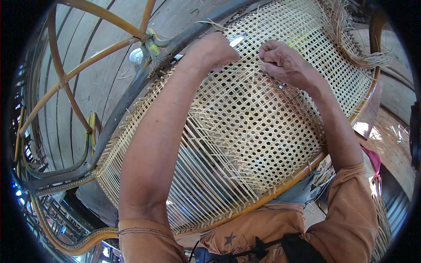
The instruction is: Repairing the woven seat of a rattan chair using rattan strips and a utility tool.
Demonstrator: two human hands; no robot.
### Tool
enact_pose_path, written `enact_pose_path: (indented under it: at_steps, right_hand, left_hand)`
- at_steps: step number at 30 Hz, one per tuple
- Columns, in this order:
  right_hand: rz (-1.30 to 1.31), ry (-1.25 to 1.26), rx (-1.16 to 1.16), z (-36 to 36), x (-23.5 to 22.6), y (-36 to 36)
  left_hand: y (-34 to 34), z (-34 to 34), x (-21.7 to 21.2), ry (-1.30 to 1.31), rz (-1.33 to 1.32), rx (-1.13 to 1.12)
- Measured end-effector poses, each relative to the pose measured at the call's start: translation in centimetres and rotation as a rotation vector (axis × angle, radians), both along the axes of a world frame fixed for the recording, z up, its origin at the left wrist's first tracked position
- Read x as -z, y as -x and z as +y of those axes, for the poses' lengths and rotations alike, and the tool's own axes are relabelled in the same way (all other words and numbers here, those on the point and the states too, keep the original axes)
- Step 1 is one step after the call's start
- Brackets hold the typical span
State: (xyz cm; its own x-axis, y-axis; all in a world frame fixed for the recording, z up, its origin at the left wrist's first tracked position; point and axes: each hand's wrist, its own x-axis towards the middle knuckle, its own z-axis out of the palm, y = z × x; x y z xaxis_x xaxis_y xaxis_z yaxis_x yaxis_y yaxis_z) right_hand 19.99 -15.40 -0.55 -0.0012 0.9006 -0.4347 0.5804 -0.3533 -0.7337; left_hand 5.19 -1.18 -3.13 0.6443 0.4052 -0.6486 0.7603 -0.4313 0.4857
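Observation:
A woven cane panel lies before me on a curved rattan frame. Its right and middle parts show an open lattice with small holes, while the lower left has mostly parallel strands. My left hand is closed in a fist over the panel's far left edge. A shiny, flat, blade-like piece shows at its knuckles; whether the fist grips it is unclear. Just to the right, my right hand is closed with fingers pinched above the lattice. Any strand between those fingers is too fine to make out.
A bundle of loose cane strands hangs over the panel's far right. Along the left runs a thick dark frame pole, with bent rattan struts beyond it. Wooden floorboards lie below, and a white object sits behind a joint.

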Motion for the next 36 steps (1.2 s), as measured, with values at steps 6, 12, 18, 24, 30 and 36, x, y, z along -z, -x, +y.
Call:
enact_pose_path:
  at_steps: [6,12,18,24,30,36]
  right_hand:
    - [-0.35,-0.252,-0.062,0.0,1.4,1.2]
    - [-0.261,-0.146,0.089,-0.6,2.2,1.6]
    - [-0.017,-0.125,0.049,-1.1,1.7,0.4]
    - [-0.071,-0.217,-0.081,-0.9,1.9,-0.4]
    - [-0.004,-0.071,0.036,-0.5,0.5,-0.2]
    - [-0.18,-0.037,0.094,-0.1,1.2,0.9]
  left_hand:
    - [0.2,-0.4,-1.3,0.005,-0.002,-0.063]
    - [-1.6,-0.6,-1.3,-0.045,0.107,-0.025]
    - [-1.2,-0.2,-0.5,-0.089,0.049,0.092]
    - [0.4,-0.7,0.4,-0.037,-0.036,-0.083]
    - [1.2,-0.8,0.0,0.01,-0.082,-0.177]
    - [0.4,-0.6,0.2,-0.044,-0.037,-0.112]
